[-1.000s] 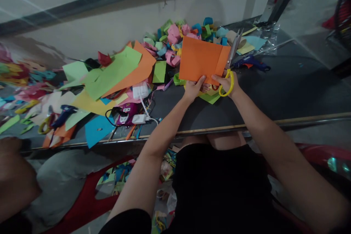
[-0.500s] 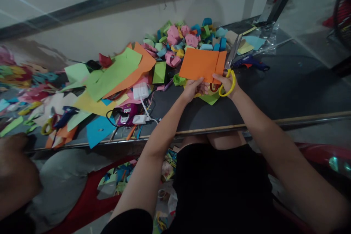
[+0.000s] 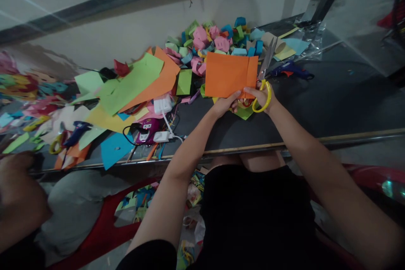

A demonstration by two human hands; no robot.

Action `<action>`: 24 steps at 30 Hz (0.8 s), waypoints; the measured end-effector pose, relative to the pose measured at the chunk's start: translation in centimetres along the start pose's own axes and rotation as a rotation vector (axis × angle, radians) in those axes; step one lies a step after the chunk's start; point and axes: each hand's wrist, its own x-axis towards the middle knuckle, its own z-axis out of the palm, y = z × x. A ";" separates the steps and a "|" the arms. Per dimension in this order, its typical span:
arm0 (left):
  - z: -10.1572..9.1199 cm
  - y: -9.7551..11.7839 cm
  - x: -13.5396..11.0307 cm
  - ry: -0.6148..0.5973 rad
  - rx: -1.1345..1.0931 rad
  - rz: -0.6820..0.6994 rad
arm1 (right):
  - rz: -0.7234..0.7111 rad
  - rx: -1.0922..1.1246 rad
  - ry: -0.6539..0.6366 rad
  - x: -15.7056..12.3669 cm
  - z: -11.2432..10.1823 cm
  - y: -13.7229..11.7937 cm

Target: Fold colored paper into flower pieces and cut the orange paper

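Observation:
Held up over the dark table is an orange sheet (image 3: 226,75) with a narrower orange strip (image 3: 252,71) lying along its right side. My left hand (image 3: 227,104) pinches the sheet's lower edge, thumb in front and the other fingers partly behind. On the right, my right hand (image 3: 263,97) presses its thumb on the strip's lower end. That same hand also carries scissors (image 3: 268,61) with yellow handles, their blades pointing up and away. Beneath the hands lies a light green piece (image 3: 244,113). Just behind the sheet is a heap of small folded coloured pieces (image 3: 201,38).
A blue glue gun (image 3: 291,70) lies right of the scissors. Coloured sheets (image 3: 133,80), a purple power strip (image 3: 148,130) and a white plug (image 3: 163,104) cover the left side. Another person's arm (image 3: 19,190) is at far left. The table's front edge (image 3: 247,149) runs before me.
The orange sheet has turned slightly and shifted a little left, its strip now sitting more in line with it. My left thumb has slid right along the lower edge.

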 end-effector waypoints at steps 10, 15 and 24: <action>-0.4 0.3 -0.4 -0.096 0.123 0.029 | -0.049 -0.025 0.046 -0.1 0.2 0.1; -0.2 0.6 -0.5 -0.088 0.130 0.025 | -0.045 -0.087 0.024 -0.1 0.1 0.1; -0.1 0.9 -0.6 -0.107 0.143 0.044 | -0.121 -0.201 0.098 0.1 0.0 0.5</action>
